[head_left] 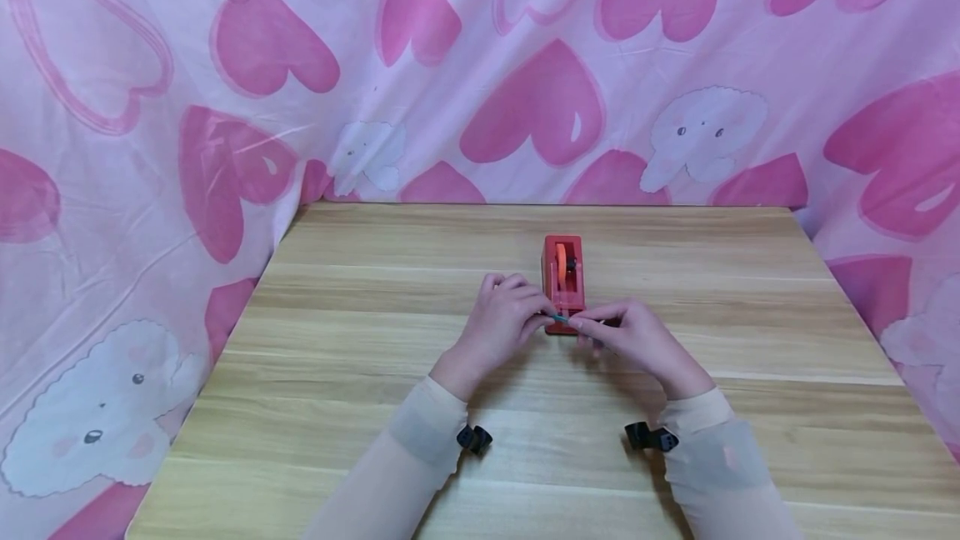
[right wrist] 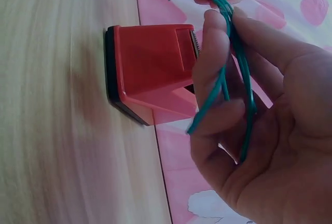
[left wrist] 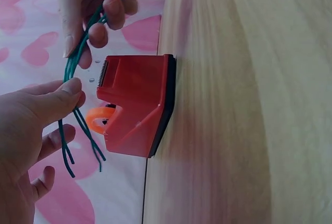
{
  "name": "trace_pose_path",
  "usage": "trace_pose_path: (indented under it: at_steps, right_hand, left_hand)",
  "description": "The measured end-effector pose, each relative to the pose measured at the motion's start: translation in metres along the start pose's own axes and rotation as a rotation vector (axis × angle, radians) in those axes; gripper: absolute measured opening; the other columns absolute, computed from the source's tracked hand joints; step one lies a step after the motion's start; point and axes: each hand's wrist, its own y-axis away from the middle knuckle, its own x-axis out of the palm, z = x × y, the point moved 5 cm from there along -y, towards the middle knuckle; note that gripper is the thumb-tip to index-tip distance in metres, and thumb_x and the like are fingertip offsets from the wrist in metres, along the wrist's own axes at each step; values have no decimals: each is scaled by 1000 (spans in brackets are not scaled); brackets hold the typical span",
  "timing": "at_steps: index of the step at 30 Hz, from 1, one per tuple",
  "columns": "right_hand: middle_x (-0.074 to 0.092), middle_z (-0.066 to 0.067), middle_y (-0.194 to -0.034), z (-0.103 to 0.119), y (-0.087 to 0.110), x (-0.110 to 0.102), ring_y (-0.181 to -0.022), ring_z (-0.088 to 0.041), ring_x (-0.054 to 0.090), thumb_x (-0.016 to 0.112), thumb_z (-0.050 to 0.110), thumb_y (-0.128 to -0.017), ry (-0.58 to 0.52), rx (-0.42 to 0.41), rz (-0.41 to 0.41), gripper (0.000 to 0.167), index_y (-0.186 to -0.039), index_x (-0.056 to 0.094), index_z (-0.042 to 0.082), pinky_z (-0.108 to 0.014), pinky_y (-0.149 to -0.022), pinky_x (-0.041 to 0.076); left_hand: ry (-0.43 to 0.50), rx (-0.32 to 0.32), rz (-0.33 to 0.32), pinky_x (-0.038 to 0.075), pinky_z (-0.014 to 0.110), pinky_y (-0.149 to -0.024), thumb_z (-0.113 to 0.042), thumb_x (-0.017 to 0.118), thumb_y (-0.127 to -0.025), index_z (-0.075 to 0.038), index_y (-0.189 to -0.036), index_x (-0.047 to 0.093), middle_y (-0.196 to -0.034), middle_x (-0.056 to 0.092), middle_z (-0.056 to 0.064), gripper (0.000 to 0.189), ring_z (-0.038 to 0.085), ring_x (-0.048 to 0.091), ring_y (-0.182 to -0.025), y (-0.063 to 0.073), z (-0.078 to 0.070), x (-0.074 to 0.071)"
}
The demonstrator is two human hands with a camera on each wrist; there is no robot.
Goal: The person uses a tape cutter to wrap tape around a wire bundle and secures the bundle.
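Note:
Several thin green wires [left wrist: 78, 53] form a loose bundle between both hands. My left hand [head_left: 498, 311] pinches the bundle between thumb and fingertips, and loose ends hang past it in the left wrist view. On the other side, my right hand [head_left: 633, 336] pinches the same bundle, with its strands running across the palm side of the fingers in the right wrist view. A shiny clear patch [right wrist: 224, 9] shows on the wires between the hands. Just behind the hands stands a red tape dispenser [left wrist: 137, 86] with a toothed cutter [left wrist: 102, 72] and an orange tape core [head_left: 561, 261].
The wood-grain table [head_left: 360, 298] extends around the hands. Pink cloth with a heart pattern [head_left: 532, 102] hangs along its back and sides. Each wrist wears a small black camera, the left wrist camera [head_left: 474, 439] and the right wrist camera [head_left: 651, 437].

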Motion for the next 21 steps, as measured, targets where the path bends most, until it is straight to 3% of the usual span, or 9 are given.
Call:
trace_pose_path:
  at_steps: [6,11,21]
  right_hand:
    - [78,-16,-93,2,-1,-3,-85,-35,67,77,43,-92,0,-14,-31,32,-108,83,15,-36,-72,55]
    - [80,-6,-100,4,-1,-3,-87,-32,68,79,39,-91,40,-39,-63,27,-108,83,18,-31,-72,54]
    - [78,2,-99,16,0,-4,-89,-17,66,83,23,-89,189,-196,-185,12,-100,85,20,-26,-73,53]
  left_hand:
    - [-28,0,-9,42,36,-97,-35,77,-93,-27,-103,79,-106,77,-13,12,11,59,-104,1,0,1]
    - [-37,-9,7,42,37,-100,-36,76,-93,-28,-104,78,-108,77,-13,13,12,59,-107,0,0,2]
    - [-31,-13,39,40,41,-104,-36,76,-94,-27,-104,74,-109,76,-12,13,13,58,-111,-1,1,6]
